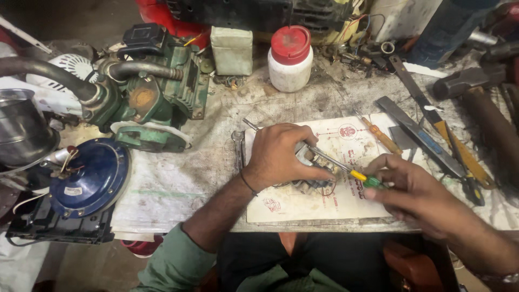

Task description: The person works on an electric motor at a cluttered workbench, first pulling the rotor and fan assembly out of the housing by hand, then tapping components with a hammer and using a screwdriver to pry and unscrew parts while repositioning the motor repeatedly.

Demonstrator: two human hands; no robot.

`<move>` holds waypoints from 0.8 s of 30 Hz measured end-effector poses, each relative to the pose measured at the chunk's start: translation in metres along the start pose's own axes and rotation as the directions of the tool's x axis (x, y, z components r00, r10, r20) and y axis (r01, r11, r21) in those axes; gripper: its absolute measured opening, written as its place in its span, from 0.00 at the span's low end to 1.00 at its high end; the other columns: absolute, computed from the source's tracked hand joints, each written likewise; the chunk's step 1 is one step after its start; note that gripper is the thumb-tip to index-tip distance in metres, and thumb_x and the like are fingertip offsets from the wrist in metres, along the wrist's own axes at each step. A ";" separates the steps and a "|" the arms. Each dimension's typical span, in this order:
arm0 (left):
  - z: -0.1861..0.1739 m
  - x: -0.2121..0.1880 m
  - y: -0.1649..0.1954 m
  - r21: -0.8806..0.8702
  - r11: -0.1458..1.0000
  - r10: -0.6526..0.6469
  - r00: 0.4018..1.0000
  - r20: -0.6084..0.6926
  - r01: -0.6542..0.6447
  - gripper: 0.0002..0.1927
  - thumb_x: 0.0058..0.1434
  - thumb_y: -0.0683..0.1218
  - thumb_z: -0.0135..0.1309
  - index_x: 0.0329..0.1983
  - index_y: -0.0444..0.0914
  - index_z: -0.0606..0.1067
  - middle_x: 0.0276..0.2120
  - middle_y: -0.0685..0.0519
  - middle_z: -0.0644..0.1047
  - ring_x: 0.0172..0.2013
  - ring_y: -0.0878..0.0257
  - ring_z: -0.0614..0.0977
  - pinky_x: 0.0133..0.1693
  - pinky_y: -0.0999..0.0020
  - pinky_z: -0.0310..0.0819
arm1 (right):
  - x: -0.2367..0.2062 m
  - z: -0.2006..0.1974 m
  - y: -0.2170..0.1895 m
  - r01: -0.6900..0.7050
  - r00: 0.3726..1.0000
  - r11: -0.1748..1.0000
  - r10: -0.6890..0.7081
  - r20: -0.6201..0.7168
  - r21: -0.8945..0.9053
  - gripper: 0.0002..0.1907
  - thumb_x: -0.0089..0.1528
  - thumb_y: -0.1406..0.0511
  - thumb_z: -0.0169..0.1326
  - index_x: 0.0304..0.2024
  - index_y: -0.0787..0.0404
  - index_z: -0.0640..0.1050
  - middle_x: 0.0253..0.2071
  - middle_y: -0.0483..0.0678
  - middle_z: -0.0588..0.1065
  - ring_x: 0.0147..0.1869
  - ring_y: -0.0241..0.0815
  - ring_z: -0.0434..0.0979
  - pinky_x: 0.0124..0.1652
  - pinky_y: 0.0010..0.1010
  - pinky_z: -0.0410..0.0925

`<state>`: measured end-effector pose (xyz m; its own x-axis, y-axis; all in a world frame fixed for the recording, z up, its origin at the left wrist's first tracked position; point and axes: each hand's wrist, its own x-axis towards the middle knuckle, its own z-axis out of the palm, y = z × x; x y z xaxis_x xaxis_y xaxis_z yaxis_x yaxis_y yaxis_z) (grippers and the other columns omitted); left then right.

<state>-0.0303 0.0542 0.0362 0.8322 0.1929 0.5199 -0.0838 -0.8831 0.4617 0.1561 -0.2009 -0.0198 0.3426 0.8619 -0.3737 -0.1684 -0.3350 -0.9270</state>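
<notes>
A slim screwdriver (pixel 330 160) with a bright metal shaft and a yellow-and-green handle lies slanted across the centre of the frame, tip toward the upper left, handle toward the lower right. Beneath it, a small grey metal part (pixel 312 184), mostly hidden, sits on a pale printed card (pixel 324 203) at centre frame.

Repair workshop. Grimy bench (pixel 216 124) with a green pump (pixel 146 103) at its left edge, a blue motor cover (pixel 94 176) below it, files (pixel 416 130) and a hammer (pixel 476 92) at the right edge.
</notes>
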 end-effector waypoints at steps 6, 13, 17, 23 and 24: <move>0.000 0.001 -0.002 -0.018 0.999 -0.045 0.999 0.027 0.046 0.31 0.37 0.69 0.74 0.31 0.43 0.79 0.28 0.53 0.82 0.33 0.57 0.86 0.38 0.60 0.80 | -0.022 0.027 -0.005 0.328 0.816 0.376 -0.576 0.059 -0.867 0.21 0.61 0.60 0.63 0.57 0.51 0.78 0.30 0.40 0.80 0.31 0.31 0.78 0.32 0.26 0.71; 0.002 0.003 -0.002 -0.034 0.998 -0.041 0.998 0.049 0.043 0.31 0.37 0.69 0.73 0.31 0.42 0.80 0.27 0.54 0.82 0.32 0.58 0.86 0.38 0.60 0.80 | -0.004 0.017 -0.019 -0.082 0.993 0.972 0.098 -0.062 0.219 0.21 0.59 0.58 0.59 0.51 0.61 0.85 0.25 0.48 0.77 0.16 0.29 0.66 0.15 0.20 0.59; 0.003 0.003 -0.002 -0.022 0.999 -0.048 0.998 0.047 0.050 0.32 0.37 0.70 0.73 0.31 0.42 0.79 0.28 0.53 0.82 0.32 0.58 0.86 0.38 0.61 0.80 | -0.010 0.024 -0.025 0.031 0.990 0.995 -0.044 -0.132 -0.097 0.17 0.57 0.62 0.65 0.44 0.64 0.79 0.32 0.48 0.79 0.25 0.31 0.74 0.20 0.24 0.66; 0.007 0.003 -0.002 -0.009 0.998 -0.057 0.998 0.030 0.057 0.32 0.38 0.71 0.72 0.31 0.42 0.79 0.28 0.54 0.82 0.32 0.59 0.86 0.37 0.62 0.80 | -0.031 0.040 -0.016 0.280 0.755 0.382 -0.655 -0.044 -0.881 0.18 0.61 0.57 0.58 0.51 0.54 0.81 0.30 0.40 0.77 0.27 0.31 0.75 0.27 0.26 0.69; 0.008 0.003 -0.002 0.001 0.999 -0.046 0.999 0.015 0.046 0.32 0.38 0.71 0.72 0.31 0.42 0.79 0.28 0.54 0.82 0.32 0.59 0.86 0.37 0.62 0.80 | -0.028 0.035 -0.013 0.285 0.797 0.479 -0.600 -0.072 -0.830 0.18 0.62 0.56 0.58 0.53 0.53 0.81 0.30 0.38 0.77 0.26 0.30 0.75 0.27 0.24 0.70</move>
<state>-0.0232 0.0531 0.0311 0.8435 0.2268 0.4869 -0.0447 -0.8737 0.4844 0.1170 -0.2071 0.0037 0.4410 0.8602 0.2560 0.7841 -0.2304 -0.5762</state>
